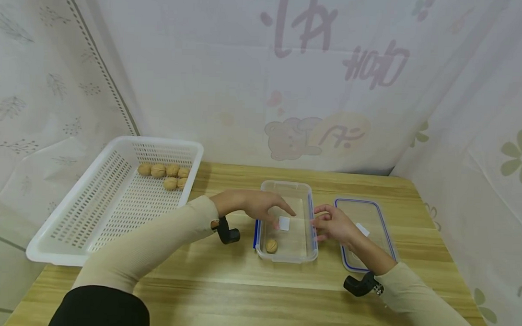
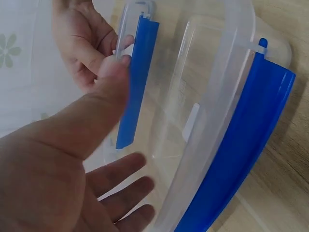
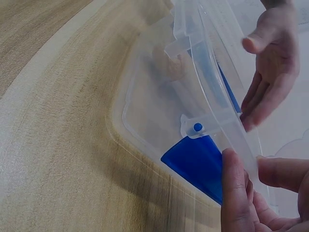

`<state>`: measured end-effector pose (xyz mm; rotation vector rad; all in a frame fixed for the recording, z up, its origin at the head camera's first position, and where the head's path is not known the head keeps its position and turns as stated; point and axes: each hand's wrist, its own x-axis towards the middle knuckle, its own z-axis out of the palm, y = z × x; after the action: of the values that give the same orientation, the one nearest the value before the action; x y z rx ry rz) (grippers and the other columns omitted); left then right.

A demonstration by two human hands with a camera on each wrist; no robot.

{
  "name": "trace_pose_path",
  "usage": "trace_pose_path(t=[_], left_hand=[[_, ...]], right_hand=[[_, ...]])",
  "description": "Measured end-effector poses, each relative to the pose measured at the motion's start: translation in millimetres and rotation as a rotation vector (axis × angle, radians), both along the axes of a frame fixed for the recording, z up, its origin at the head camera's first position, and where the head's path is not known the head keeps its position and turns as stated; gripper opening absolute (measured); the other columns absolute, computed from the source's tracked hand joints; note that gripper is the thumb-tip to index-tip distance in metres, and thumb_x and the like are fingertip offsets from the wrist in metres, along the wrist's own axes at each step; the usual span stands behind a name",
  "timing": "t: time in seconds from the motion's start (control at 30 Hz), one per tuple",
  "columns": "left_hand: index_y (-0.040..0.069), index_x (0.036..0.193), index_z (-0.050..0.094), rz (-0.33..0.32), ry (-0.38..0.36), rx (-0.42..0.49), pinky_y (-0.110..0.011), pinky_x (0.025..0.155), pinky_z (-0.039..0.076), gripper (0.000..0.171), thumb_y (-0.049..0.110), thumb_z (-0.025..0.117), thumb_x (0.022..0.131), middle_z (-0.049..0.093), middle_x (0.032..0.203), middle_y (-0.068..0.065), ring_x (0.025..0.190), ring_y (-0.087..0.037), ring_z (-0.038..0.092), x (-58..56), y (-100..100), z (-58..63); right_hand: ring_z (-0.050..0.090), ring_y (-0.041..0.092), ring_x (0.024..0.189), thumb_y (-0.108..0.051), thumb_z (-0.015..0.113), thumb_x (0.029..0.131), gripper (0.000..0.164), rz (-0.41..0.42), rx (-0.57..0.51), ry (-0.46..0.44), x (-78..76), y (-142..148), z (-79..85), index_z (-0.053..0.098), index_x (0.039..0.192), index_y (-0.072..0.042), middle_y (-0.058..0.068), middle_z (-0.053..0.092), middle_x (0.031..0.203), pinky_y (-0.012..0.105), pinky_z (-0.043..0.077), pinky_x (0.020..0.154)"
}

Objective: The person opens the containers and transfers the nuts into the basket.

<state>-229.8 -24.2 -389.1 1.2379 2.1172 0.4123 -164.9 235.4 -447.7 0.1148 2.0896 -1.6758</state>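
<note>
A clear plastic food container [image 1: 287,258] with blue side latches stands on the table. One walnut [image 1: 271,246] lies inside it, at the near left corner. Over the container's middle is my left hand [image 1: 259,204], fingers spread and loosely bent, holding nothing. My right hand [image 1: 334,226] pinches the container's right rim, as the right wrist view shows, with fingers on both sides of the wall next to a blue latch [image 3: 195,162]. Inside the container, a small white label [image 1: 284,223] shows through or on the bottom.
To the right lies the container's clear lid [image 1: 373,216] with a blue seal, partly behind my right forearm. A white perforated basket [image 1: 75,214] at the left holds several walnuts [image 1: 158,170] near its far right corner. Patterned cloth [image 1: 229,85] hangs behind the wooden table [image 1: 247,301].
</note>
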Motion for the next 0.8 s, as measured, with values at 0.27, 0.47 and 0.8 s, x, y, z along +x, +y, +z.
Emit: trace_pose_path(t=[0.27,0.47,0.8], left_hand=[[0.014,0.140,0.063,-0.063,-0.095,-0.119,-0.034,0.114,0.039,0.055,0.015,0.081,0.089,0.055,0.147,0.000,0.139,-0.022,0.047,-0.8,14.4,-7.5],[0.013,0.128,0.070,-0.060,-0.117,-0.193,-0.026,0.101,0.048,0.045,0.007,0.083,0.086,0.062,0.133,-0.006,0.126,-0.024,0.057,5.5,21.7,-8.3],[0.009,0.116,0.075,-0.108,-0.108,-0.253,-0.019,0.087,0.051,0.037,-0.002,0.084,0.081,0.070,0.111,0.001,0.104,-0.010,0.063,13.1,32.9,-18.3]], right_hand=[[0.063,0.017,0.081,0.001,0.062,0.099,0.040,0.003,0.006,0.009,-0.8,0.3,-0.4,0.042,0.134,0.007,0.013,0.063,0.099,0.033,0.062,0.067],[0.063,0.017,0.083,-0.001,0.063,0.100,0.044,0.012,-0.012,0.000,0.4,1.0,0.9,0.040,0.137,0.007,0.013,0.063,0.101,0.032,0.062,0.068],[0.063,0.017,0.082,-0.001,0.063,0.099,0.042,0.006,-0.004,-0.002,0.7,0.2,0.3,0.041,0.135,0.007,0.013,0.064,0.100,0.032,0.062,0.067]])
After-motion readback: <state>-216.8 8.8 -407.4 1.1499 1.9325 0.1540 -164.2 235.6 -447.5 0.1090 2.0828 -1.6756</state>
